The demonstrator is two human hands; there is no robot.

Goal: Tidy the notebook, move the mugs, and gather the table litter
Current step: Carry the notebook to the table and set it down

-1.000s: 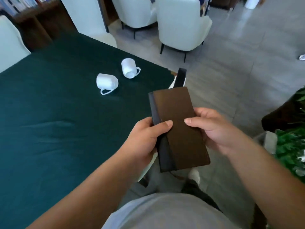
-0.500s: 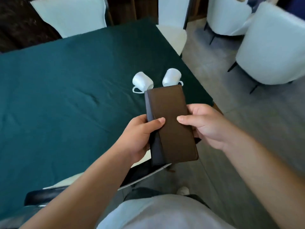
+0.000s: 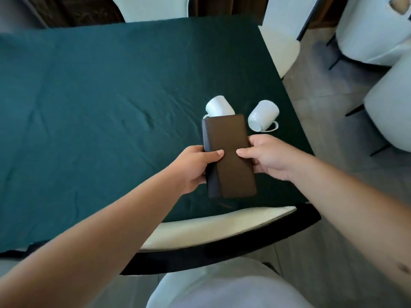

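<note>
A closed brown notebook (image 3: 229, 147) with a dark spine is held above the right part of the green table (image 3: 100, 112). My left hand (image 3: 195, 165) grips its left edge, thumb on the cover. My right hand (image 3: 266, 156) grips its right edge, thumb also on the cover. Two white mugs lie on their sides just beyond the notebook. The left mug (image 3: 219, 106) is partly hidden behind the notebook's top edge. The right mug (image 3: 263, 115) lies with its handle toward me, close to the table's right edge.
A chair with a cream seat and black frame (image 3: 222, 232) is tucked at the table's near edge, below my hands. White chairs (image 3: 282, 38) and white armchairs (image 3: 382, 30) stand to the right on the grey floor. Another white chair (image 3: 155, 7) stands at the far side.
My view swung left and over the table. Both hands carried the notebook from beside the table to above its right part, near the two mugs. The grip is unchanged.
</note>
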